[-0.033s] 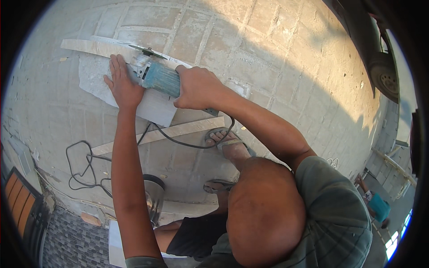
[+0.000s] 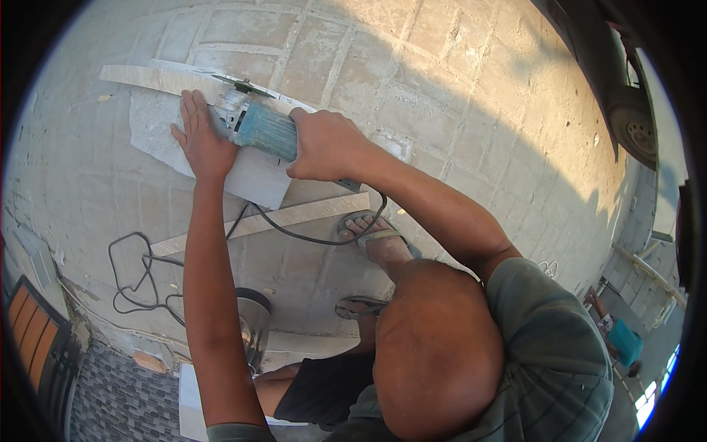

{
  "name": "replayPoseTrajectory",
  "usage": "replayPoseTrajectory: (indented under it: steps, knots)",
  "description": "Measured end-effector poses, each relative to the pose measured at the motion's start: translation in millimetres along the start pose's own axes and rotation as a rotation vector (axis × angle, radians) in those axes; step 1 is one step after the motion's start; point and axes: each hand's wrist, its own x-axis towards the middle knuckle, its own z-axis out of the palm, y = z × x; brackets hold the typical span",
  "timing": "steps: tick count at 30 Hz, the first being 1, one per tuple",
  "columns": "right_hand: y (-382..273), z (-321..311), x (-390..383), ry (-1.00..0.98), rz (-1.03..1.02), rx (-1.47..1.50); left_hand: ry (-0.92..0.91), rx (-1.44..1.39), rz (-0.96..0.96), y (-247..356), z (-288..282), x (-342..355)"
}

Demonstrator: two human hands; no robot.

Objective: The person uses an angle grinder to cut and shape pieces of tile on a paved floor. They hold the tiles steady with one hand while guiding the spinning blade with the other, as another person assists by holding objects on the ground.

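I see the right hand (image 2: 324,144) gripping the teal angle grinder (image 2: 261,127), its disc at the far edge of the pale stone tile (image 2: 158,136); the left hand (image 2: 202,136) lies flat on the tile, cut unfinished.

Teal grinder (image 2: 266,131), pale grey-veined tile (image 2: 158,132)

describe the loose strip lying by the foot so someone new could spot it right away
On the paved ground, look below the pale tile pressed by the left hand. The narrow strip lies slanted between tile and sandalled foot, crossed by the black cord.
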Motion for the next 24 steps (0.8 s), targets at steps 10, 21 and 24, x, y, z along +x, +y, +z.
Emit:
replayPoseTrajectory:
  steps: [10, 21, 24]
  knots:
    - [1.8, -1.1, -2.5, 0.001, -0.005, 0.012, -0.004, -0.007, -0.011, 1.6, 0.0, -0.7]
    - [4.8, -2.2, -5.3, 0.005, -0.012, 0.002, -0.015, -0.004, -0.021, 3.9, -0.4, -0.5]
    - [3.6, -3.4, -5.5, -0.012, -0.001, 0.002, -0.017, -0.008, -0.023, 2.9, -0.3, -1.4]
